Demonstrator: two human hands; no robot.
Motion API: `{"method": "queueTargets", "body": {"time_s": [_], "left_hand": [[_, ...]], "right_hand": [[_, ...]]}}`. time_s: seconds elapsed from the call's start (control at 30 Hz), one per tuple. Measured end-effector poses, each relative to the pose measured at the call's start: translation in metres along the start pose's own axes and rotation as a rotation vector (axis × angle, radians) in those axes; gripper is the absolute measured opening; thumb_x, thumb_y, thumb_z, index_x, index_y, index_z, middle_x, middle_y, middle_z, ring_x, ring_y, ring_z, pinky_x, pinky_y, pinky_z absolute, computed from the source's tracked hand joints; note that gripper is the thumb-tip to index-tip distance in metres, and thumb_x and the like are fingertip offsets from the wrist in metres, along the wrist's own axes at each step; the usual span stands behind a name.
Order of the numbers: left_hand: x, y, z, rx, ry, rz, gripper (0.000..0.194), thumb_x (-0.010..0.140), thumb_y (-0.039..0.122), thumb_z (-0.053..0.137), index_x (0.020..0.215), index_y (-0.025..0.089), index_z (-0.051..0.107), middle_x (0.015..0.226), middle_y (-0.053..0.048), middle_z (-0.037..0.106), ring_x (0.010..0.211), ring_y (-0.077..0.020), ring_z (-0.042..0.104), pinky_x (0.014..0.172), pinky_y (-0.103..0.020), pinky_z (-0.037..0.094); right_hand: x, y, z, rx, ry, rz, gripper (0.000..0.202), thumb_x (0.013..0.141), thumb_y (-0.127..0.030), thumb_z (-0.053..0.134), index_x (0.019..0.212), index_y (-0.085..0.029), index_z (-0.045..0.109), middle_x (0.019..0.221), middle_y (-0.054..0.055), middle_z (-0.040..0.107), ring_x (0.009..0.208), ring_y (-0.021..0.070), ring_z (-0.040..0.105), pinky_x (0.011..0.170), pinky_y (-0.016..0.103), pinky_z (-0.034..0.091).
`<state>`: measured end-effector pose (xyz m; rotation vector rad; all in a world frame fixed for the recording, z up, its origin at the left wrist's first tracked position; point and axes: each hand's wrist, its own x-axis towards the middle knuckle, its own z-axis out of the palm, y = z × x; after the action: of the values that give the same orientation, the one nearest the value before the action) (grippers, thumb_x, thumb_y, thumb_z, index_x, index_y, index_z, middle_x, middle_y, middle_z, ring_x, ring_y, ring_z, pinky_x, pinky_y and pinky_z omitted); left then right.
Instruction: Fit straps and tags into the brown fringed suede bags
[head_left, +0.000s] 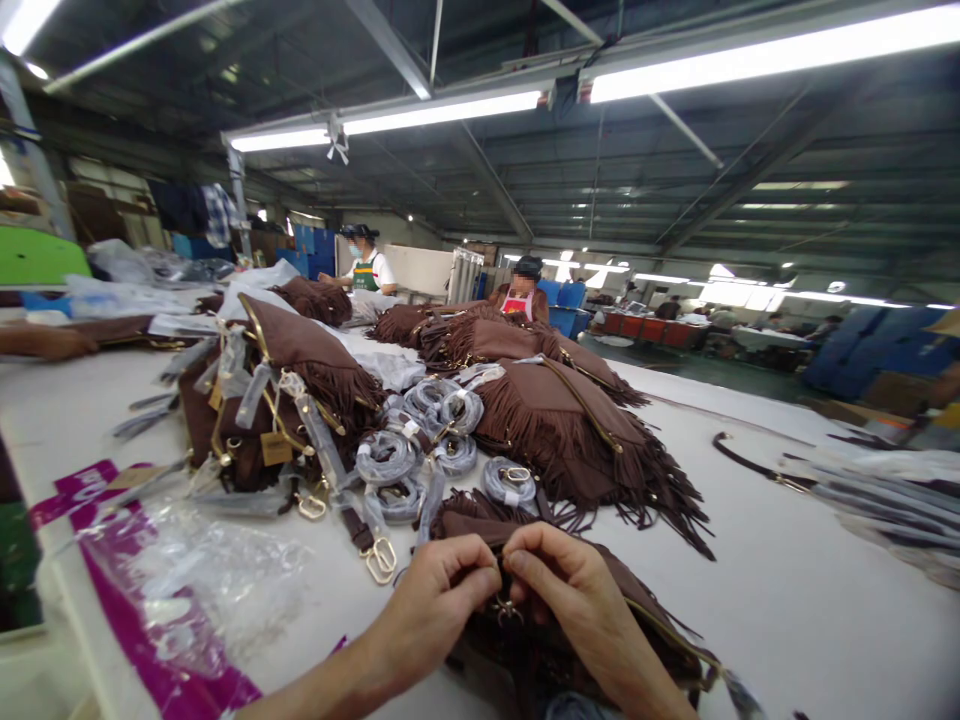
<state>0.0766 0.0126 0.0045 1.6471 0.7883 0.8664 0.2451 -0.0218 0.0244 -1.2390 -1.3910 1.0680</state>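
A brown fringed bag (630,590) with a gold zipper lies at the table's near edge, below my hands. My left hand (442,590) and my right hand (562,585) meet above it, each with thumb and fingertips pinched together. What they pinch is small and mostly hidden by the fingers. Just under the fingertips hangs a gold metal clasp (508,610). Beyond my hands sits a plastic-wrapped coiled strap (510,482), and a strap end with a gold hook (380,560) lies to the left.
Brown fringed bags (540,410) are piled ahead, with more bags (300,350) at left and wrapped strap coils (390,458) between. Clear plastic (217,570) covers a purple sheet (97,560). Wrapped straps (885,490) lie right. Another person's hand (60,342) reaches in at left; two people stand beyond.
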Motion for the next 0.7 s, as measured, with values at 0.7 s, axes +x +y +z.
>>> {"method": "queueTargets", "body": {"time_s": [0.7], "left_hand": [[0.0005, 0.0053, -0.0023, 0.072, -0.065, -0.005, 0.016, 0.073, 0.026, 0.049, 0.065, 0.015, 0.056, 0.063, 0.003, 0.051, 0.064, -0.0129, 0.044, 0.06, -0.023, 0.032]], "right_hand": [[0.0012, 0.0073, 0.0024, -0.024, -0.078, 0.007, 0.027, 0.082, -0.044, 0.065, 0.077, -0.017, 0.064, 0.056, -0.003, 0.058, 0.051, 0.0106, 0.051, 0.048, 0.018, 0.041]]}}
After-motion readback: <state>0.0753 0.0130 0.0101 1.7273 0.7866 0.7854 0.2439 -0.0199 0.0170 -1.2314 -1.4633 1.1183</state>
